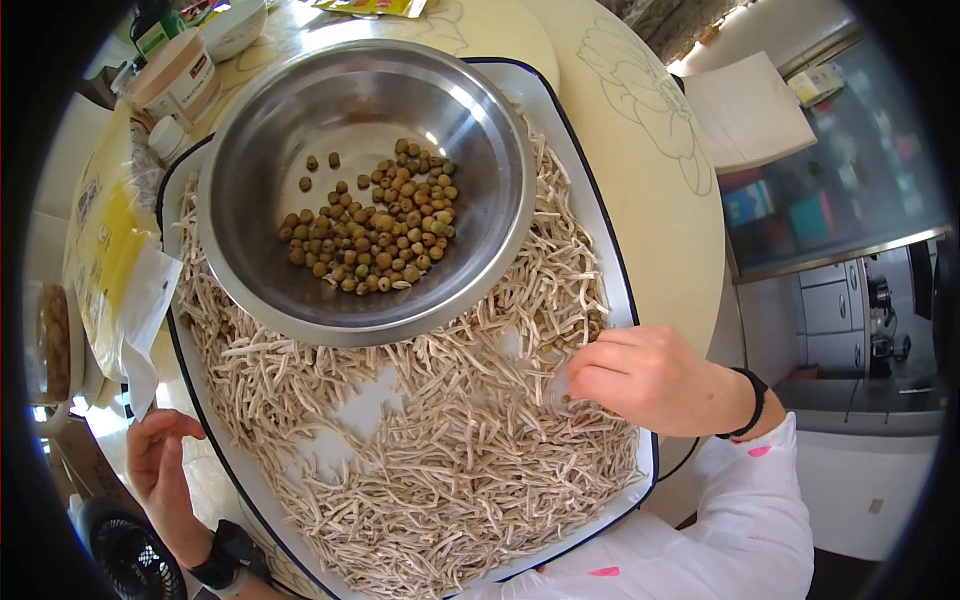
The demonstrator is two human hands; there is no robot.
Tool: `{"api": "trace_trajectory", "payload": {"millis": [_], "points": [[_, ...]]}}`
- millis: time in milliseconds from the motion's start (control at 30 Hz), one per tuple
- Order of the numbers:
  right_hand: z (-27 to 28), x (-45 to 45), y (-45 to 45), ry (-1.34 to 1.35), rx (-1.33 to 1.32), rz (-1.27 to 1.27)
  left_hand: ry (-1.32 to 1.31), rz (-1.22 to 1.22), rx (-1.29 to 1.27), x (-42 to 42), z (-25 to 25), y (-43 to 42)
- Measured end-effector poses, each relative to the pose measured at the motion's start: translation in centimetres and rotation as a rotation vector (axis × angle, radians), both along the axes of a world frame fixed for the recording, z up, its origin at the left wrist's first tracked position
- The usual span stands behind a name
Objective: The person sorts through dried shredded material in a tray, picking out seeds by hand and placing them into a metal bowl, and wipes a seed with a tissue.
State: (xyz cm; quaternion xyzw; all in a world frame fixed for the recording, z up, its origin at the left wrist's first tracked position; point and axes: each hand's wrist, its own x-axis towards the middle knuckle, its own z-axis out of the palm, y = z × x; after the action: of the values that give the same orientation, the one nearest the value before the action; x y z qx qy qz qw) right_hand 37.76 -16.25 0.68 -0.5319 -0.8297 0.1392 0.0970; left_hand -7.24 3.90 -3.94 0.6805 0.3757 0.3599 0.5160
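My right hand [640, 378] reaches over the right side of a white tray [370, 405] with a dark rim. Its fingers are pinched together low among thin, pale, dried root-like strips [480, 480]; whatever lies between the fingertips is hidden. Off the tray's left edge, my left hand [163, 465] is raised with fingers loosely bent and apart, holding nothing. A steel bowl [258, 165] sits at the far end of the tray, on top of the strips. Inside it are many round, brownish-green beads or seeds [385, 225], some with a hole.
The tray rests on a round cream table [665, 250]. Left of it are a yellow plastic bag [110, 250], a tub [180, 80], a small white-capped bottle [168, 137] and a white bowl [235, 30]. A black fan [130, 550] stands at lower left.
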Motion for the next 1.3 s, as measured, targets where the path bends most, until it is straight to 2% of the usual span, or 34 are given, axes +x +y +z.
{"api": "trace_trajectory", "payload": {"millis": [167,367,667,867,1067,1200,1300], "points": [[0.4,0.1,-0.6,0.031,-0.084,0.013,-0.005,0.008,-0.002,0.1,0.2,-0.1],[-0.2,-0.6,-0.4,0.088,-0.012,0.013,0.013,0.019,0.000,0.3,0.3,-0.2],[1.0,-0.8,-0.5,-0.042,0.016,0.024,-0.001,0.013,-0.020,0.5,0.1,-0.1],[7.8,-0.5,3.0,-0.100,0.448,-0.123,-0.013,-0.006,-0.017,0.5,-0.1,0.1],[7.0,0.2,9.8,0.284,0.440,-0.162,-0.042,-0.016,-0.023,0.1,-0.8,0.8],[6.3,-0.3,9.5,0.274,0.457,-0.220,-0.061,-0.021,-0.058,0.2,-0.7,0.9],[6.6,0.3,6.0,0.176,0.399,-0.276,-0.044,-0.013,-0.037,0.2,-0.8,0.7]]}}
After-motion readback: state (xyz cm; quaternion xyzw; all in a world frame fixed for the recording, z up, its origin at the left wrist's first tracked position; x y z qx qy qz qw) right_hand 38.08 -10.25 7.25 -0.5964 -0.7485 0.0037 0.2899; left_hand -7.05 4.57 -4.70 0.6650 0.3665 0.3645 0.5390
